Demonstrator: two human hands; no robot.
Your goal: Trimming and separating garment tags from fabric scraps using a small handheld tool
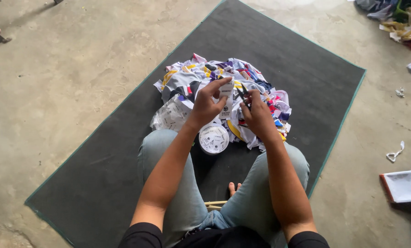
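While seated on mat, left hand pinches white tag above cloth pile, fingers clenched on it. Right hand grips small scissors at tag. Step, judged: snipping tag. Needs steady tag, blades clear of fingers. Tub of tags between knees.
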